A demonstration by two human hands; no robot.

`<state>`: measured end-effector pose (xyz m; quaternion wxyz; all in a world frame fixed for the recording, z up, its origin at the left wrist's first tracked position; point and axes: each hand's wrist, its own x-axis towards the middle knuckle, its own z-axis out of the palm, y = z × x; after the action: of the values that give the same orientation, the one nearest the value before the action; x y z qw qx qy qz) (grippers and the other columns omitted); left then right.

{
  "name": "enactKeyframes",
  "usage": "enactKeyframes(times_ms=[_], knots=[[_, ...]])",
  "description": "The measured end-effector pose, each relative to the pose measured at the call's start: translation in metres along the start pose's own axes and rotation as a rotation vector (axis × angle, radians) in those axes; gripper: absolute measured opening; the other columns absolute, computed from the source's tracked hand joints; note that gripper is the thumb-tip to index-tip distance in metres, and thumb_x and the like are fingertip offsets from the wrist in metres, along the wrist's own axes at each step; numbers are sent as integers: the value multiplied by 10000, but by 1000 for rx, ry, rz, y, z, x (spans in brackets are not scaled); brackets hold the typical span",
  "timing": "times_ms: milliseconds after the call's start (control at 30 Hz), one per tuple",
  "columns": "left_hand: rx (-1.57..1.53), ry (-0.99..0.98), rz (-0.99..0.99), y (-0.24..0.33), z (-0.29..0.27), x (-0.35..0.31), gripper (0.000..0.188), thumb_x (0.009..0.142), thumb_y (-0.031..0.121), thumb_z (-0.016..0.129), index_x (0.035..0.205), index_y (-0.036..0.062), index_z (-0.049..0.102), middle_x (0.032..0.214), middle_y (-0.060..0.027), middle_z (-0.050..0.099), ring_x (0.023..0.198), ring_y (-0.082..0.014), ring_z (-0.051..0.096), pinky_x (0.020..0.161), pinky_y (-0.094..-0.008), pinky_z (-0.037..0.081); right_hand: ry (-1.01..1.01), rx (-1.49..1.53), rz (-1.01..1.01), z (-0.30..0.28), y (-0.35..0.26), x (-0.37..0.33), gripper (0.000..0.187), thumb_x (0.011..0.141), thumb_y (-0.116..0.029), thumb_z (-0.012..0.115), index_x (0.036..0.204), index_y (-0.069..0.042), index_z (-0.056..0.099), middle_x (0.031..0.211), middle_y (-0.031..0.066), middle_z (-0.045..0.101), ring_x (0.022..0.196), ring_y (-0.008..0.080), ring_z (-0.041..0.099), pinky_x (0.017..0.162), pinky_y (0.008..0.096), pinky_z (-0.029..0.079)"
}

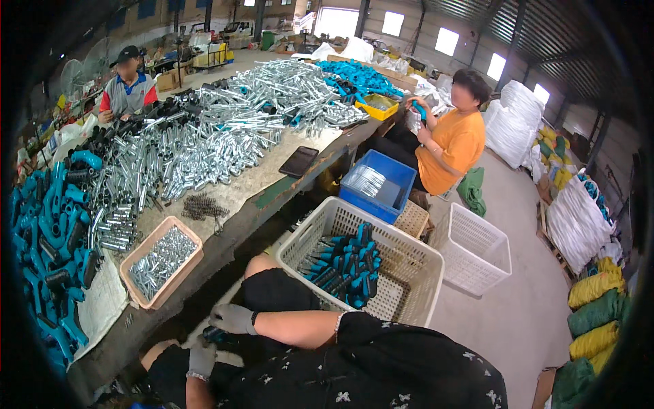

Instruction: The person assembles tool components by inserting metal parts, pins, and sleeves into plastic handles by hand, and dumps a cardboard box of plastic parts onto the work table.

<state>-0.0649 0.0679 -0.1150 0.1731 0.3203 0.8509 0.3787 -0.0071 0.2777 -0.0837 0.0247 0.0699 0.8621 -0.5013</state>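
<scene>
Both my hands wear light grey gloves and meet low in front of my lap. My right hand (233,319) is closed around a small blue-and-black handle-like part (215,334), mostly covered by the fingers. Close below it, my left hand (201,360) has its fingers curled against the same part; its fingertips are partly hidden. A white plastic crate (415,262) beside my knee contains several blue-and-black tool handles (354,266). On the table edge ahead, a pinkish tray (193,262) is filled with small metal pieces (163,262).
Piles of metal tubes (211,146) and blue handles (51,238) cover the table, with dark springs (203,206) and a black tray (299,161). A blue bin (381,178) and an empty white crate (473,249) stand right. Two co-workers (449,146) (128,92) sit nearby.
</scene>
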Motion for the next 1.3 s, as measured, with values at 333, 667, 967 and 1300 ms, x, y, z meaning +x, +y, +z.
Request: enactKeyframes(times_ms=[333,667,967,1300], knots=[[-9,-56,-97,-17,4,-2,271,864,218,585,940,-34,645,851,-232,689,846,-371,687,755,-427,534,-37,17,38,5,3,2,362,923,-337,580,1024,1,666,926,220,683,874,357,677,813,435,513],[61,-80,-14,4,-1,-12,276,872,226,598,981,-16,674,931,-257,686,930,-417,660,804,-462,523,34,-39,-84,7,11,3,326,926,-337,572,993,-25,641,983,231,661,968,418,622,845,462,491],[-19,-95,-23,-2,1,-12,241,886,222,598,979,10,665,896,-245,683,893,-422,659,769,-465,522,58,-63,-93,6,17,4,326,936,-333,559,1019,-29,644,998,225,662,982,407,622,858,446,487],[42,-90,42,-12,5,-9,248,879,224,589,978,9,664,913,-258,677,940,-426,648,806,-474,517,90,-14,-75,3,14,0,403,911,-379,604,969,17,653,977,250,679,960,420,638,857,452,494]])
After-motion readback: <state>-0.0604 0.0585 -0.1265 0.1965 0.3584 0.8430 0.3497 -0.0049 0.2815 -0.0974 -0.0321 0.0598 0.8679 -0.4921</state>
